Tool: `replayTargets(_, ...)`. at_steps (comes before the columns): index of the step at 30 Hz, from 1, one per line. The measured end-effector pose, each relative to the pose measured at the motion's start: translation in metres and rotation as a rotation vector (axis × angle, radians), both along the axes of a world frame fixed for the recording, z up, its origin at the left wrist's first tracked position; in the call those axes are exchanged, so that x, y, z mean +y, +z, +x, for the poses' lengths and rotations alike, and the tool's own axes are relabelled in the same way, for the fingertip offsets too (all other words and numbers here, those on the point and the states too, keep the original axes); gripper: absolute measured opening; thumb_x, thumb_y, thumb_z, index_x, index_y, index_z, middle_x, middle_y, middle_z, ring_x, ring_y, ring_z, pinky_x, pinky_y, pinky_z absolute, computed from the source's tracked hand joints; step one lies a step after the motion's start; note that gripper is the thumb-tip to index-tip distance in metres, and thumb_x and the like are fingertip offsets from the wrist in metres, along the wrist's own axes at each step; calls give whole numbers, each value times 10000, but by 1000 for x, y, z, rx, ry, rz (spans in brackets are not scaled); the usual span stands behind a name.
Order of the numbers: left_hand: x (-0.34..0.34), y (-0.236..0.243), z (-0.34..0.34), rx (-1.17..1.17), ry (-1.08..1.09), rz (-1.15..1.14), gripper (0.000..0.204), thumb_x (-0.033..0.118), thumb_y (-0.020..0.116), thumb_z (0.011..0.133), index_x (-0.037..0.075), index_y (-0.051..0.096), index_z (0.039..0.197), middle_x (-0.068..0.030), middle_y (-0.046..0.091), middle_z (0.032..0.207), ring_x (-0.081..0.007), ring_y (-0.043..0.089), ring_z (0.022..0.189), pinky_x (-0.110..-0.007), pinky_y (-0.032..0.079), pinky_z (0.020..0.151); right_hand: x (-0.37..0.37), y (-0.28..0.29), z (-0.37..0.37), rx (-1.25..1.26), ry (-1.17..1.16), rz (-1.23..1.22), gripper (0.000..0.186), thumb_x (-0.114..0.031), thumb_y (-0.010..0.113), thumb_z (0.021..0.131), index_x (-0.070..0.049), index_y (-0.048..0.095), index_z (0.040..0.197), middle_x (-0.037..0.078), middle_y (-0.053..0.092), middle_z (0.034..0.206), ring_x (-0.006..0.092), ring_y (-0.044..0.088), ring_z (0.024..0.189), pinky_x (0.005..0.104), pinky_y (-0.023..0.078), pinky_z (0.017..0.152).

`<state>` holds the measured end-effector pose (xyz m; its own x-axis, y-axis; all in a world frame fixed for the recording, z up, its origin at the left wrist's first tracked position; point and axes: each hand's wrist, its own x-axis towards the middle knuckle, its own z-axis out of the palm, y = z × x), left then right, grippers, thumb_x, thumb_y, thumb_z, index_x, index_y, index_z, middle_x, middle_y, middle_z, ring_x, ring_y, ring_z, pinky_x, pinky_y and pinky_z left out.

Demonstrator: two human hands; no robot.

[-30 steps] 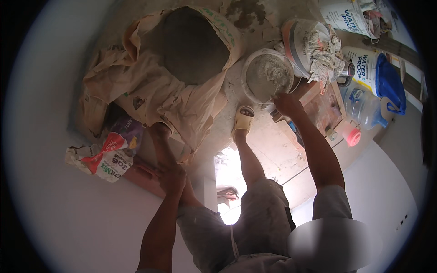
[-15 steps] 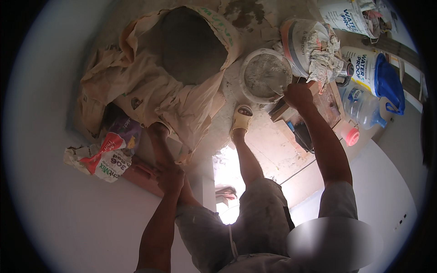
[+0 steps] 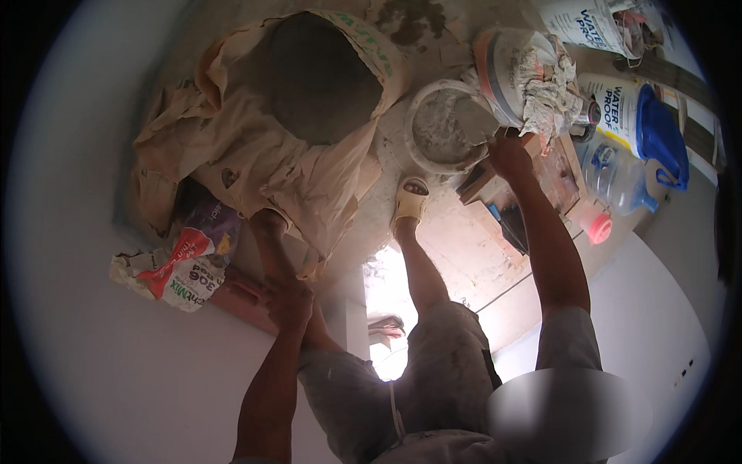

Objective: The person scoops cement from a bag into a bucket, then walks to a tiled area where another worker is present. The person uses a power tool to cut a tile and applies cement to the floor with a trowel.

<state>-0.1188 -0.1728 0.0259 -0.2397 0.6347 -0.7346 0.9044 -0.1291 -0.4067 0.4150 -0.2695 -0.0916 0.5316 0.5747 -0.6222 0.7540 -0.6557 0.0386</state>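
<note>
My right hand [image 3: 508, 158] is closed on a scraper [image 3: 478, 122] whose broad blade is over and partly in grey powdery mix in a round bucket [image 3: 423, 151]. My left hand [image 3: 291, 303] has curled fingers against my left shin, beside a reddish object [image 3: 243, 294]; whether anything is inside it is hidden. A large open paper sack [image 3: 193, 131] with a dark grey interior lies beyond my sandalled feet. Crumpled paper tops a white bucket [image 3: 498, 69] right beside the mix bucket.
Torn printed bags [image 3: 174, 278] lie at left. At right are a wooden board [image 3: 553, 182], a clear water jug [image 3: 614, 178], a pink container [image 3: 599, 228], a blue-lidded white bucket [image 3: 618, 116] and another white bucket [image 3: 583, 23]. A white wall [image 3: 100, 348] bounds the left.
My right hand has moved upward and a little right since the earliest frame, and the scraper blade now shows over the bucket's mix. My left hand stays against my leg.
</note>
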Motion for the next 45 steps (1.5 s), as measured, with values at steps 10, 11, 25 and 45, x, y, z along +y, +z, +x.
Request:
replayTargets(10,-1,4,3,14,68,19,1079,510,716,751,-60,152,1474,-280,431,1321,-413,593,1114,-479,546,896,11,42,-50,545,-966,-92,387,-376,514,991,9,551,1012,160,605,684,305,640,554,435,546,534)
replayTargets(11,-2,2,0,7,66,20,1083,504,723,746,-57,152,1476,-280,428,1325,-413,592,1118,-478,545,899,10,41,-51,580,-1018,26,392,-388,519,990,3,544,1001,138,584,662,281,617,519,412,529,494)
replayTargets(25,-11,-12,-17,-65,-48,76,1009,468,717,753,-51,209,1453,-266,446,1302,-417,607,1097,-481,558,887,8,9,-86,738,-492,52,452,-401,476,984,40,573,957,121,573,656,239,611,496,395,493,428)
replayTargets(45,0,-4,-1,-16,21,16,973,452,672,789,-68,191,1456,-292,478,1275,-415,618,1073,-481,553,889,-27,10,-108,227,-546,186,415,-325,581,921,23,472,1119,325,641,894,494,642,850,551,518,730)
